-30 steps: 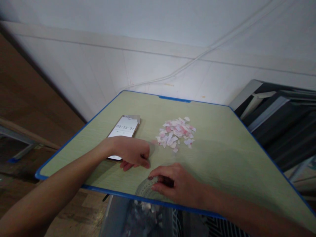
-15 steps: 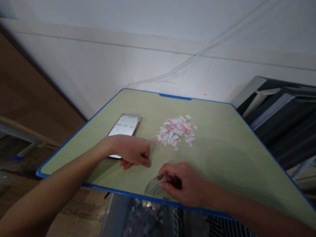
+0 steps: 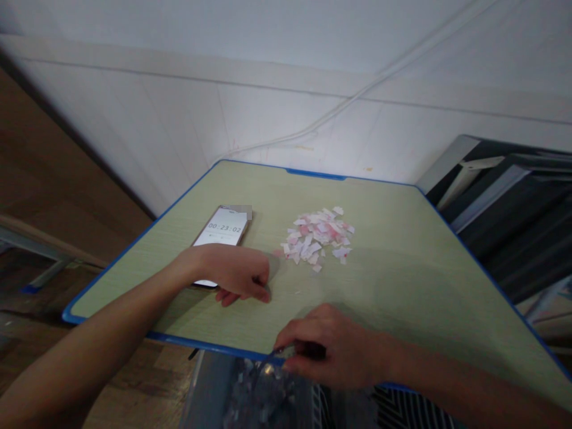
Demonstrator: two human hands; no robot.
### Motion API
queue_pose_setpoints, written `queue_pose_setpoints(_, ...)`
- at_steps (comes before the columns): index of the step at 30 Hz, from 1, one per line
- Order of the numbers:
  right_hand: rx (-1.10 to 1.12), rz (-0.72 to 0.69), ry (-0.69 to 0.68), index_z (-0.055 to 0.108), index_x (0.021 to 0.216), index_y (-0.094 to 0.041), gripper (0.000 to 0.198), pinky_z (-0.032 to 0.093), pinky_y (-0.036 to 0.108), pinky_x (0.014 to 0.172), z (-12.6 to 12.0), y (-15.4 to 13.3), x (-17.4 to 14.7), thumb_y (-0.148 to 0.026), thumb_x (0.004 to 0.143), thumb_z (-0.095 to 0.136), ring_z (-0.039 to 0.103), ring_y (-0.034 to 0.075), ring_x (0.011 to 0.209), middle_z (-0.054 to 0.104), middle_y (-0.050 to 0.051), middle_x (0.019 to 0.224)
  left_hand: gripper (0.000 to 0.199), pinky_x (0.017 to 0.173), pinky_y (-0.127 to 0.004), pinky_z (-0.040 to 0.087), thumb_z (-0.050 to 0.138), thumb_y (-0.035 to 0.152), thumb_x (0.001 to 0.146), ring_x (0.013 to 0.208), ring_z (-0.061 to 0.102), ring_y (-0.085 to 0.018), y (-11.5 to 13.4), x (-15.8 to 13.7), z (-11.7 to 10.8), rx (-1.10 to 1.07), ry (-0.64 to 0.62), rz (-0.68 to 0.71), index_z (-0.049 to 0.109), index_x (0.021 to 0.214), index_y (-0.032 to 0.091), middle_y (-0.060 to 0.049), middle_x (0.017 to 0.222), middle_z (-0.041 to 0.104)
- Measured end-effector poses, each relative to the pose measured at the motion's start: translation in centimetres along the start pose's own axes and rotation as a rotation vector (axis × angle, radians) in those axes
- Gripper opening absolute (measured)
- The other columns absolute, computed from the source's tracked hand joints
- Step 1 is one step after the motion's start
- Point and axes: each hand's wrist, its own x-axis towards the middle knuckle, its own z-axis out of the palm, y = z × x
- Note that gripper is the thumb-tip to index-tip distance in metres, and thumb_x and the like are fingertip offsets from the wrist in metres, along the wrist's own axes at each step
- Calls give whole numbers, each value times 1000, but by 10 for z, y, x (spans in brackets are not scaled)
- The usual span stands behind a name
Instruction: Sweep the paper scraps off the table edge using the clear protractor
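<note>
My left hand (image 3: 241, 273) is curled closed and rests on the table, its wrist over the lower part of a phone (image 3: 226, 229). Nothing shows sticking out of its fingers. At the table's front edge, my right hand (image 3: 324, 345) pinches a clear, curved protractor (image 3: 267, 357) between thumb and fingers. The protractor is seen nearly edge-on, and its outer rim reaches past the blue edge; part of it is hidden in the hand. Beyond both hands lies a pile of torn white and pink paper scraps (image 3: 318, 233).
The green tabletop (image 3: 379, 208) has a blue rim and stands against a white wall. Below its front edge is a clear bin (image 3: 210, 387) with scraps inside. Dark folded items (image 3: 518, 202) lean at the right; a brown panel (image 3: 58, 161) stands at the left.
My right hand has moved toward me with the protractor, from flat over the tabletop to the front edge, tilting it. My left hand, the phone and the paper pile stay put.
</note>
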Motion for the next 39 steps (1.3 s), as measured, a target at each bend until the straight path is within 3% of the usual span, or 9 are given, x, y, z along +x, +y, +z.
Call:
queue_pose_setpoints(8, 430, 149, 200, 57, 105, -15, 26, 39, 15, 37, -19, 19, -6, -31, 90, 42, 48, 5, 38, 46, -7, 52, 38, 36, -21, 38, 45, 26, 84, 35, 48, -11, -2, 1, 0, -24, -11, 19, 42, 47, 20, 3, 35, 48)
queue_pose_setpoints(10, 348, 203, 291, 58, 102, -17, 22, 32, 14, 31, -34, 31, -15, -29, 87, 48, 39, 3, 33, 46, -7, 55, 39, 36, -21, 38, 45, 24, 84, 34, 48, -11, -2, 2, 0, -29, -14, 0, 41, 46, 20, 3, 35, 48)
queue_pose_setpoints(12, 195, 231, 495, 60, 91, -17, 15, 28, 14, 30, -51, 42, -24, -25, 79, 57, 38, 3, 36, 50, -5, 59, 40, 36, -21, 38, 45, 24, 84, 34, 47, -11, -1, 2, 0, -30, -7, -18, 40, 45, 20, 3, 35, 47)
queue_pose_setpoints(13, 137, 242, 607, 59, 86, -17, 13, 27, 15, 31, -59, 46, -28, -24, 75, 61, 37, 3, 36, 49, -5, 57, 40, 36, -21, 37, 45, 24, 84, 33, 47, -11, -1, 1, 0, -29, -3, -21, 40, 45, 20, 3, 35, 47)
queue_pose_setpoints(16, 68, 271, 750, 57, 90, -19, 19, 30, 17, 32, -74, 52, -36, -23, 73, 62, 37, 4, 36, 50, -5, 60, 40, 38, -22, 38, 45, 25, 84, 33, 47, -11, 0, 1, 0, -25, -2, -18, 40, 45, 20, 3, 35, 48)
queue_pose_setpoints(19, -22, 279, 731, 55, 97, -19, 21, 38, 18, 39, -71, 51, -35, -22, 76, 57, 45, 7, 42, 50, -4, 60, 40, 38, -21, 39, 45, 26, 85, 33, 47, -11, -1, 0, 0, -18, -6, -20, 40, 45, 20, 3, 35, 48)
queue_pose_setpoints(24, -140, 251, 490, 57, 97, -18, 19, 41, 19, 44, -58, 47, -33, -21, 79, 51, 50, 9, 49, 53, -2, 60, 40, 35, -19, 36, 46, 25, 84, 31, 45, -10, -2, 0, 1, -4, 27, 3, 40, 44, 20, 4, 33, 46)
queue_pose_setpoints(29, -201, 223, 577, 56, 99, -19, 18, 39, 20, 44, -59, 48, -38, -21, 82, 51, 49, 10, 48, 53, -2, 58, 41, 35, -19, 37, 46, 25, 84, 32, 45, -9, -1, -1, 1, 0, 25, 2, 40, 44, 19, 4, 34, 46)
queue_pose_setpoints(39, -221, 208, 497, 58, 98, -17, 18, 38, 19, 42, -59, 48, -37, -20, 82, 50, 48, 9, 46, 55, -2, 58, 40, 36, -20, 37, 46, 25, 84, 33, 46, -10, -1, -1, 1, 9, 31, -12, 40, 45, 20, 4, 34, 46)
